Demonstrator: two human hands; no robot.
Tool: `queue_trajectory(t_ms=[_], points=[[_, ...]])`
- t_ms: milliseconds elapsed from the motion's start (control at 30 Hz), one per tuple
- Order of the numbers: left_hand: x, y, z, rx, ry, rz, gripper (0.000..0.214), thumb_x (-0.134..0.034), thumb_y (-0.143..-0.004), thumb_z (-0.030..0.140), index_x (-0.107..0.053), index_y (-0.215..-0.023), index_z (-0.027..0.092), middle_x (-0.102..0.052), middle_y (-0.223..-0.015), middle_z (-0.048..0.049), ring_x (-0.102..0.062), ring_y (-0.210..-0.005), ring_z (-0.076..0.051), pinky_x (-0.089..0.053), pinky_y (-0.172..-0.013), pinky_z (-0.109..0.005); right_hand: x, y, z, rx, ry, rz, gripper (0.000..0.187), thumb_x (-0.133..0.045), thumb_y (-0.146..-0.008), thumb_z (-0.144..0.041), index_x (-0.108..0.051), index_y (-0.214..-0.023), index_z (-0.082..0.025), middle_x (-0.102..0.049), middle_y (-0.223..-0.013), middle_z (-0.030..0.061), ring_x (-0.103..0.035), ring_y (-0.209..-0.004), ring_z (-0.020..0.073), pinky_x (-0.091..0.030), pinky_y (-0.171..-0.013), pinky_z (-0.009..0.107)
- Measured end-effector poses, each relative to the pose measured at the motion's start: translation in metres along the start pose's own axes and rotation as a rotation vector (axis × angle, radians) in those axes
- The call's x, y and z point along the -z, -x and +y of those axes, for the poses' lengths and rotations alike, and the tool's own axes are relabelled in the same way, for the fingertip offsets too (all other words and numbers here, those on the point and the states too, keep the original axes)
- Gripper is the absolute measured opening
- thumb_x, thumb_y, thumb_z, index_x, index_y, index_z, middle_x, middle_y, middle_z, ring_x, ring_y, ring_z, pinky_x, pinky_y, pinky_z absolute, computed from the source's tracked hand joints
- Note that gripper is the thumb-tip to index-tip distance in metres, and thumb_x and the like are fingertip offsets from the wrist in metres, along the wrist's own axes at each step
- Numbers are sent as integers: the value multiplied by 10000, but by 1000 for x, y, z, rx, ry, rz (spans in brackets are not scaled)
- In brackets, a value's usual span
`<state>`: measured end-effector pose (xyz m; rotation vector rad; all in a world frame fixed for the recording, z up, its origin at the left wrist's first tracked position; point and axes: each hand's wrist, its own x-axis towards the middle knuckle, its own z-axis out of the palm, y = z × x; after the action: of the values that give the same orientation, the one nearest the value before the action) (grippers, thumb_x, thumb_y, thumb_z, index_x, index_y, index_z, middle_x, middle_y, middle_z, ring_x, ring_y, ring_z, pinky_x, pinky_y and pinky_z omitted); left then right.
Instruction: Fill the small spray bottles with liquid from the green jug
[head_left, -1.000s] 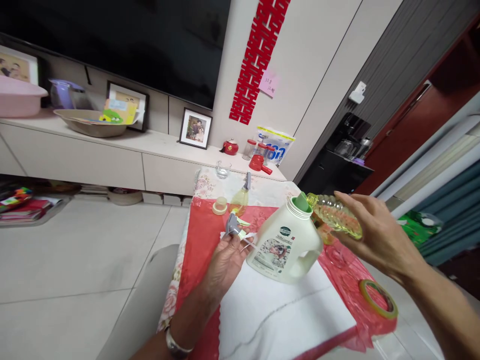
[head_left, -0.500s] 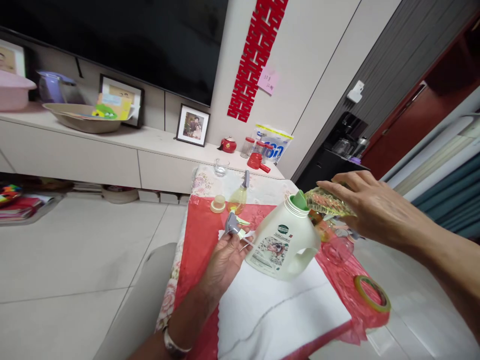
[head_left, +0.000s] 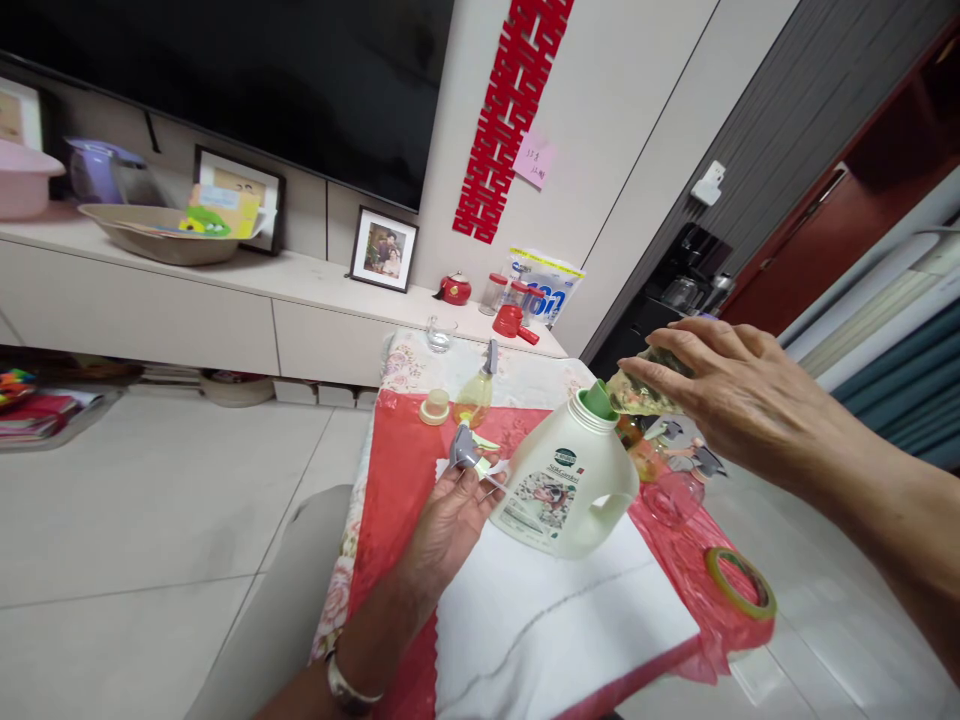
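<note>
Yellowish bottle point(head_left: 639, 388), clasped by the right hand point(head_left: 739, 385), apparently pours into the pale jug point(head_left: 566, 480), next requiring steady tilt; left hand point(head_left: 454, 512) pinches a grey spray head point(head_left: 463, 447).

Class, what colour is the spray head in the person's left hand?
The spray head is mostly grey; it shows in the head view.

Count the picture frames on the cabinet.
3: a frame behind the pink basin, partly cut off; another frame behind the brown tray; a third frame left of the red pot. More may be hidden.
</note>
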<state>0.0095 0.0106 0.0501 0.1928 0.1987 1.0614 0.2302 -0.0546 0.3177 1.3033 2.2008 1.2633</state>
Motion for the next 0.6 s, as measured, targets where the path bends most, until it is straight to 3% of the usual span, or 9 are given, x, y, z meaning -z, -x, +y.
queue_trajectory(t_ms=[200,467,600], points=[[0,0,0,0,-1,-7,337,-900,-681,173,-679,-936,176,-746,-966,-45,-701,-855,-169,-554,-851,-329,-1,-1,1,-9,-70,31,403,-418,-991,-176,-579,-1334,-312,-457,-1371,62,-385,-1286,300,-356,-986,434],[-1,1,0,4,3,18,362,-929,-636,186,-674,-893,175,-744,-954,-35,-707,-837,-166,-573,-819,-313,10,-1,-5,-2,-10,62,470,-287,-997,-119,-580,-1337,-259,-430,-1404,88,-363,-1336,326,-380,-999,525],[1,0,0,8,6,28,377,-938,-626,194,-667,-887,176,-747,-942,-38,-716,-838,-177,-583,-812,-319,12,6,-14,-67,24,41,504,-298,-986,-85,-577,-1352,-291,-428,-1418,79,-349,-1358,315,-297,-1087,601]])
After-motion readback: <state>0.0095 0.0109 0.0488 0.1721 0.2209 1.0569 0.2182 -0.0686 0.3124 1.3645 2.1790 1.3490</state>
